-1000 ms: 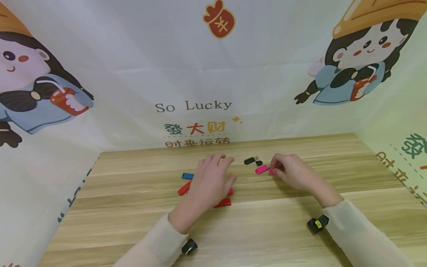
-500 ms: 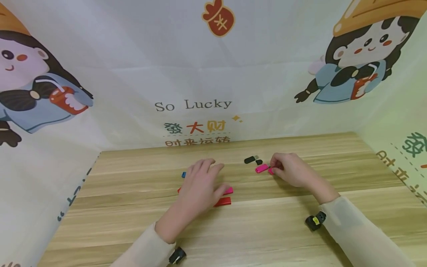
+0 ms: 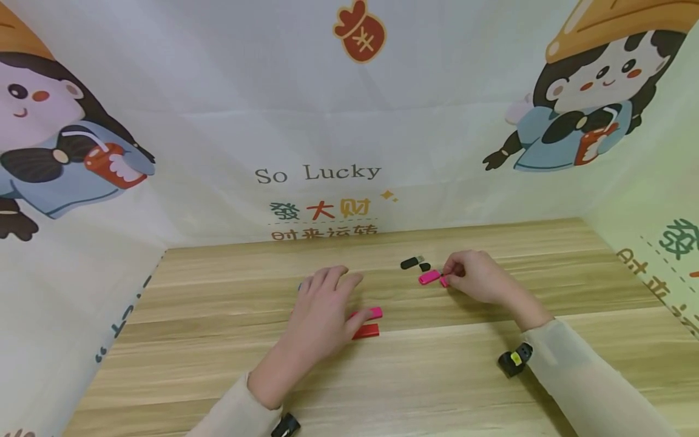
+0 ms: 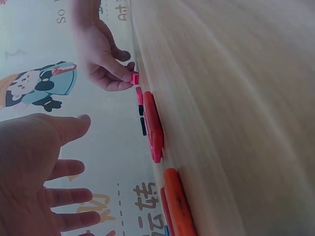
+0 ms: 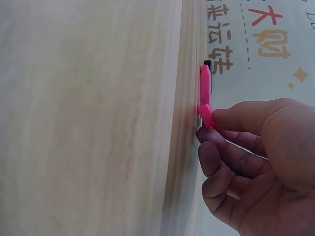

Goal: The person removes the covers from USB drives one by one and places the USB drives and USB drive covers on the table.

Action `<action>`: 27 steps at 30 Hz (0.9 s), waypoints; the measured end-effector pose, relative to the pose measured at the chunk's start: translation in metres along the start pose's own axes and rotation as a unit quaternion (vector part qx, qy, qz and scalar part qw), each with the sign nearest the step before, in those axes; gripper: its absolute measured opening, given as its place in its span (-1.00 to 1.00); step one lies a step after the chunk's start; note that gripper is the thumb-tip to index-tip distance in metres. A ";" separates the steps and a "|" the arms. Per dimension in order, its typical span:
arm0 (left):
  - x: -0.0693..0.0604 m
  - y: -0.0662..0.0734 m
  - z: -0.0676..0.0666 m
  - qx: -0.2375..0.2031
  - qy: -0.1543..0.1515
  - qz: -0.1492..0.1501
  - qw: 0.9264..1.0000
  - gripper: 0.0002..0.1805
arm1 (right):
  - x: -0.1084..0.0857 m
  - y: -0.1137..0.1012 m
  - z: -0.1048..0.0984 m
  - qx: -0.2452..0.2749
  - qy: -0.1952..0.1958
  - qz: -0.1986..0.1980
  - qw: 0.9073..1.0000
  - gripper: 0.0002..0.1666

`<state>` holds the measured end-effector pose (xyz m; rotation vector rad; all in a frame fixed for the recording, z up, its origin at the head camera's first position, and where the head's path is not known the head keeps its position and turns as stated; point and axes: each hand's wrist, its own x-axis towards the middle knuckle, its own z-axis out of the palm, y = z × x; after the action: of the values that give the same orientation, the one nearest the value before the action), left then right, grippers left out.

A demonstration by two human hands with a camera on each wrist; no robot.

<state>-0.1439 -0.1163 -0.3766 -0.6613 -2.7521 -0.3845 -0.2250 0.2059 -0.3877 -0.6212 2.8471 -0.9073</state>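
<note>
step in hand, by judgement: the pink cap (image 3: 445, 281) is being handled at the plug end of the pink usb stick (image 3: 429, 277), most likely to set it down beside the stick, as the nearby black pair is laid out. the pink usb stick lies on the table (image 3: 426, 388), right of its middle and nearer the far edge than the near one.

right hand (image 3: 479, 278): fingers curled, thumb and forefinger pinching the pink cap close to the table surface. whether the cap touches the stick or the table cannot be told.

left hand (image 3: 322, 315): fingers spread and slack, thumb held apart, nothing grasped. it hangs over the left-of-middle part of the table, above a group of loose sticks. a red stick (image 3: 367, 331) and a second pink stick (image 3: 375, 312) show past the thumb; an orange-red stick (image 4: 178, 204) is seen in the left wrist view.

farther back, toward the far edge, lies a black usb stick (image 3: 409, 263) with its plug bare, a black cap (image 3: 425, 267) just beside it.

next move, by judgement: calls for a small, clean parting of the right fingers, without nudging the pink usb stick. the cap's small size leaves little to grip.
</note>
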 end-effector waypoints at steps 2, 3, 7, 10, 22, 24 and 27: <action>-0.001 0.000 0.000 -0.002 0.000 0.000 1.000 -0.34 | 0.000 0.000 0.000 0.000 0.000 0.002 1.000 -0.95; -0.001 0.000 0.000 -0.003 0.000 0.000 1.000 -0.34 | 0.000 0.000 0.000 -0.001 0.000 0.003 1.000 -0.95; -0.001 0.000 0.000 -0.009 0.002 0.000 1.000 -0.33 | 0.001 0.001 0.001 -0.005 0.004 0.005 1.000 -0.96; -0.002 0.000 0.000 -0.003 0.003 0.003 1.000 -0.33 | 0.002 0.002 0.002 -0.005 0.006 0.006 1.000 -0.96; -0.002 -0.001 -0.001 0.009 -0.001 0.003 1.000 -0.33 | 0.001 0.003 0.002 -0.009 0.011 0.012 1.000 -0.95; -0.002 -0.002 -0.002 0.005 -0.006 -0.001 1.000 -0.32 | 0.000 0.003 0.002 -0.011 0.011 0.016 1.000 -0.95; -0.002 -0.004 -0.003 -0.001 -0.015 -0.009 1.000 -0.32 | -0.001 0.001 0.002 -0.015 0.014 0.018 1.000 -0.95</action>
<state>-0.1434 -0.1211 -0.3748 -0.6487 -2.7887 -0.3843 -0.2241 0.2065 -0.3899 -0.5616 2.8917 -0.8749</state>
